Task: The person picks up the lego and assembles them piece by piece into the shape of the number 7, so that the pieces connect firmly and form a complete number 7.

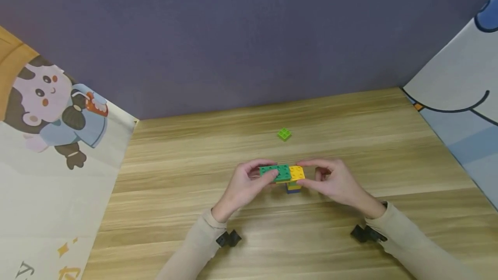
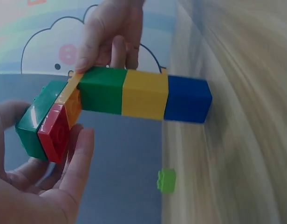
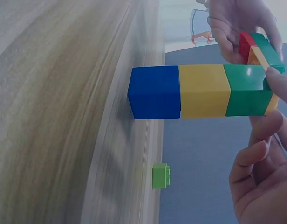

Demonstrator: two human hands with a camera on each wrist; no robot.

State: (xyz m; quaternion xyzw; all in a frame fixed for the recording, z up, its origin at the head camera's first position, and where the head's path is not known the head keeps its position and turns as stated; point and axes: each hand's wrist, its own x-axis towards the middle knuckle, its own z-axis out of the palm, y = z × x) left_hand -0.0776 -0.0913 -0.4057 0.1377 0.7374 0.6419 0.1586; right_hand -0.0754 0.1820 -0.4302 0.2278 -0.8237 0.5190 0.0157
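Observation:
A toy-brick tower stands on the wooden table: a blue brick [image 2: 187, 99] at the bottom, a yellow brick [image 2: 144, 95] above it, then a green brick [image 2: 102, 91]. Across its top lies a thin yellow-orange brick [image 1: 297, 173] that juts out to the left. That overhang carries a long green brick [image 1: 285, 172] above and a red brick [image 2: 54, 135] on its underside. My left hand [image 1: 245, 185] grips this overhanging end, thumb on the long green brick and fingers beneath. With thumb and forefinger, my right hand [image 1: 340, 185] pinches the tower's top at the yellow-orange brick.
Behind the tower, a small light-green brick [image 1: 284, 134] lies on the wooden tabletop [image 1: 186, 154]. A dark blue-grey panel [image 1: 249, 46] rises at the back. Printed panels with cartoon figures flank the table on the left [image 1: 58, 116] and right.

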